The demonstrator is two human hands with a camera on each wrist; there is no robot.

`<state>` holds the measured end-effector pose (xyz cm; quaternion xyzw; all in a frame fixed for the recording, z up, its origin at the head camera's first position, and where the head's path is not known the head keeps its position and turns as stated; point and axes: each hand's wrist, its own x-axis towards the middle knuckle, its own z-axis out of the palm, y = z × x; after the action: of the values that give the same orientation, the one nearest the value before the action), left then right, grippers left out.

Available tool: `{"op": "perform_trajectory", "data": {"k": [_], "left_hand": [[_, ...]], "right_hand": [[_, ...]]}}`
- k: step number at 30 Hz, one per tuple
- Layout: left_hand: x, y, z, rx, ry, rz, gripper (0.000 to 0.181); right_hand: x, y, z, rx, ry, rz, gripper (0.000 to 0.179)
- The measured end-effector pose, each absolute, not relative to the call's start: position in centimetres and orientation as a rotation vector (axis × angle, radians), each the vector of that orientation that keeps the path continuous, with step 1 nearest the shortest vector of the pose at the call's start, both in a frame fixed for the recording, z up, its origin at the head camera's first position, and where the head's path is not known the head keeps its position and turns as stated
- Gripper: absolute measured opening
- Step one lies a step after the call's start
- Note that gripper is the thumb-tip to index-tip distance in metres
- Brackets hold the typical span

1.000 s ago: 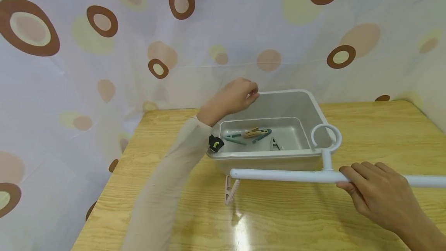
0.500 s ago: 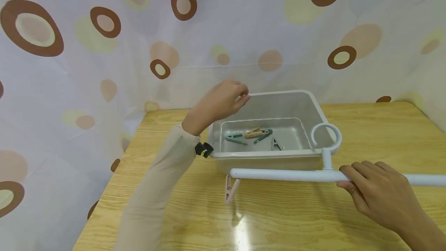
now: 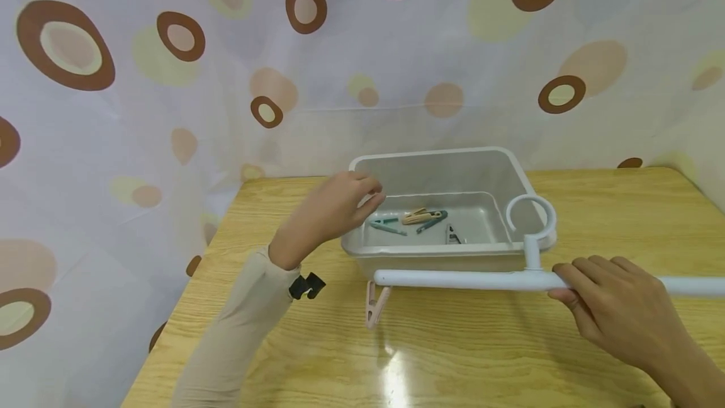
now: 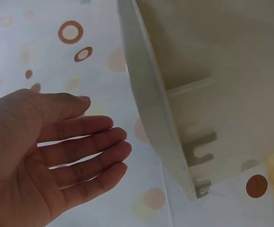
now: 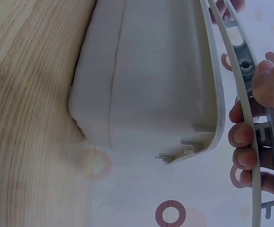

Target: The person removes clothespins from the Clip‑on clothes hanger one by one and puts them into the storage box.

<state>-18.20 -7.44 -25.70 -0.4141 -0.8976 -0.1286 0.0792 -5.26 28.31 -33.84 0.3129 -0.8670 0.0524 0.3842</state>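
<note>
Over the left side of a pale grey plastic bin (image 3: 447, 249) hovers my left hand (image 3: 331, 209), fingers loosely bent and holding nothing. In the left wrist view its fingers (image 4: 94, 151) are spread slightly, apart from the bin's rim. My right hand (image 3: 620, 307) grips a white hanger (image 3: 464, 279) with a round hook, held in front of the bin; the right wrist view shows fingers wrapped around its bar. A pink clothespin (image 3: 374, 307) hangs at the hanger's left end. On the bin floor lie a teal clothespin (image 3: 387, 226), a tan clothespin (image 3: 416, 218) and others.
The bin stands on a light wooden table (image 3: 453, 351). A white curtain (image 3: 317, 68) with brown and beige circles covers the back and left side. A black buckle (image 3: 308, 285) sits at my left wrist.
My left hand has moved left and down toward me, from above the bin's back rim to its left side. The right hand and hanger have stayed nearly still.
</note>
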Motion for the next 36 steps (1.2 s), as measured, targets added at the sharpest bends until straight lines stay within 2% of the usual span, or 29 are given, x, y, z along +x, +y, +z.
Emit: {"op": "perform_trajectory", "data": {"k": [10,23,36], "left_hand": [[-16.4,-8.7,-27.8,-1.17,-2.67,-0.517,0.014],[-13.9,-9.4,-28.9,-1.266,-2.523,-0.677,0.011],[-11.2,-10.9,-30.4,-1.127,-2.471,-1.025,0.014]], "right_hand": [[-5.7,28.2,-33.6,0.811,-2.206,0.132,0.055],[-6.4,27.8,-33.1,0.833,-2.193,0.114,0.053],[-7.4,27.1,-32.3,0.849,-2.114,0.177,0.055]]}}
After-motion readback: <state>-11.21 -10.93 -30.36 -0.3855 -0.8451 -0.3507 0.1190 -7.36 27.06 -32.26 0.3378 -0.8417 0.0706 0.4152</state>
